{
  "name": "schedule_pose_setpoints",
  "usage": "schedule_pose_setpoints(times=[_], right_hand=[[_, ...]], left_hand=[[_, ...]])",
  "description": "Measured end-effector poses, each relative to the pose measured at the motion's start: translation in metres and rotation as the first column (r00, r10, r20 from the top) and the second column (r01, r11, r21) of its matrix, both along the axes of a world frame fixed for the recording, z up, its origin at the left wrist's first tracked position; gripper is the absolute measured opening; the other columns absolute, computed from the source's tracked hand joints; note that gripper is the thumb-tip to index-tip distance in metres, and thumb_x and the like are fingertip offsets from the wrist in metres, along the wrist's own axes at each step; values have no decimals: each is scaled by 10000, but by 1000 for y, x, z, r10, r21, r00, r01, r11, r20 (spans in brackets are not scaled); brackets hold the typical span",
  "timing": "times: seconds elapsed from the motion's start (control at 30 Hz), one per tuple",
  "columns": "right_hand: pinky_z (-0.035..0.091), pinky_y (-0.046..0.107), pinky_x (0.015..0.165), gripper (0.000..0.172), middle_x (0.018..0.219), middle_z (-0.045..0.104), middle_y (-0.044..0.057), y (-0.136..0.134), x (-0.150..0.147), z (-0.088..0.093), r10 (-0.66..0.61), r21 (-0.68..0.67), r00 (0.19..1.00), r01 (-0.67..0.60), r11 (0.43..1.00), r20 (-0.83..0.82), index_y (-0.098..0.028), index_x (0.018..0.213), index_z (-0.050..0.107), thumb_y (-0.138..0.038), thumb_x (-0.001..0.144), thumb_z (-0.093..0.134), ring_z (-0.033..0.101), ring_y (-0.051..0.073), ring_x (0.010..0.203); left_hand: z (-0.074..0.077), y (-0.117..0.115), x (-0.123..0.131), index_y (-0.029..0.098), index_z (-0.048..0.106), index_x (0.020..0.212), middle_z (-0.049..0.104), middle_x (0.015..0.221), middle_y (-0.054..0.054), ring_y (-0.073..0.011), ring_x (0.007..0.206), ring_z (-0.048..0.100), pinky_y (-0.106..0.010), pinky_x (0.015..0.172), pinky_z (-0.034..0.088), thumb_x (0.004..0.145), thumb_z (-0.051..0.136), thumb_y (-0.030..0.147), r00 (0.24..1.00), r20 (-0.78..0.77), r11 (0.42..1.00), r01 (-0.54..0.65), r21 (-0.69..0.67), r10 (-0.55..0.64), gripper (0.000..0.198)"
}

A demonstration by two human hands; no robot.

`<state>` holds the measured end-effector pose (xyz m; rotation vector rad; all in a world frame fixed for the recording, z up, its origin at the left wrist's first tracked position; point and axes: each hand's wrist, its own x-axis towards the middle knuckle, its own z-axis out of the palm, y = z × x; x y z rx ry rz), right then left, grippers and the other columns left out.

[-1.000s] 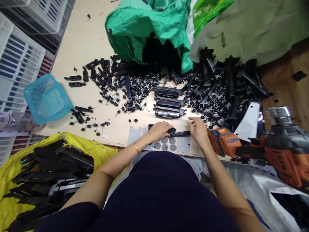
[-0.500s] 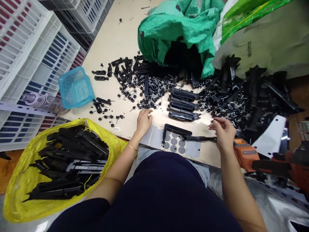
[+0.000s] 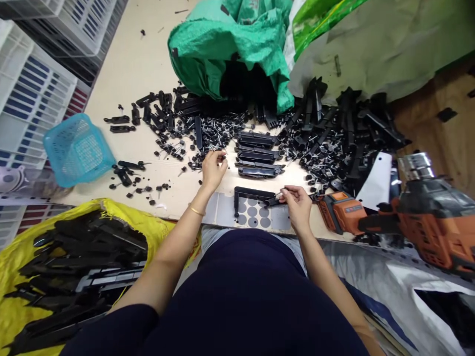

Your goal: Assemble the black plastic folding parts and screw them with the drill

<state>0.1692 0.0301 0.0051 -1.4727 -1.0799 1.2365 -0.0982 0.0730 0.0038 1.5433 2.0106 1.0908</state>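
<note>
My left hand (image 3: 214, 172) is at the near edge of a heap of black-headed metal pins (image 3: 213, 133), its thumb and fingertips drawn together; what is between them, if anything, is too small to make out. Between my right hand's (image 3: 299, 205) fingertips is a small black-headed pin (image 3: 281, 191), close to the right end of a hinged black plastic arm (image 3: 255, 193). That arm lies bent on a grey sheet with round discs (image 3: 253, 212). Beyond it, several folded black plastic arms (image 3: 260, 155) lie stacked in a row.
An orange power tool (image 3: 434, 212) lies at right beside a white plate (image 3: 375, 180). More black parts (image 3: 349, 118) are heaped behind. A green sack (image 3: 230, 44) stands at the back, a blue basket (image 3: 79, 151) at left, a yellow sack (image 3: 122, 210) of black parts at lower left.
The view has swung right. My right hand has moved left to the hinged arm's end with the pin. My left hand has reached slightly forward to the pin heap, its fingertips closing.
</note>
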Motion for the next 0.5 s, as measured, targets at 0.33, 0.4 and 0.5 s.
schedule_pose_setpoints(times=[0.33, 0.4, 0.5], right_hand=[[489, 313, 669, 235, 783, 651, 65, 2, -3, 9, 210, 206, 710, -452, 868, 672, -188, 846, 569, -415, 865, 513, 602, 175, 681], [477, 292, 612, 261, 739, 647, 44, 4, -2, 7, 163, 181, 746, -357, 917, 646, -194, 829, 544, -452, 855, 519, 592, 163, 619], [477, 290, 612, 292, 731, 652, 36, 5, 0, 2, 112, 188, 772, -288, 939, 625, -198, 825, 528, -489, 835, 537, 602, 164, 616]], left_hand=[[-6, -60, 42, 148, 613, 929, 659, 830, -24, -133, 789, 652, -267, 745, 513, 611, 770, 254, 552, 823, 992, -75, -106, 130, 370], [-12, -59, 43, 150, 603, 907, 664, 820, -25, -134, 784, 652, -261, 728, 516, 608, 768, 233, 552, 822, 990, -95, -104, 139, 351], [-20, -57, 42, 153, 591, 915, 664, 808, -26, -134, 788, 652, -255, 719, 522, 637, 745, 218, 580, 804, 991, -95, -89, 128, 324]])
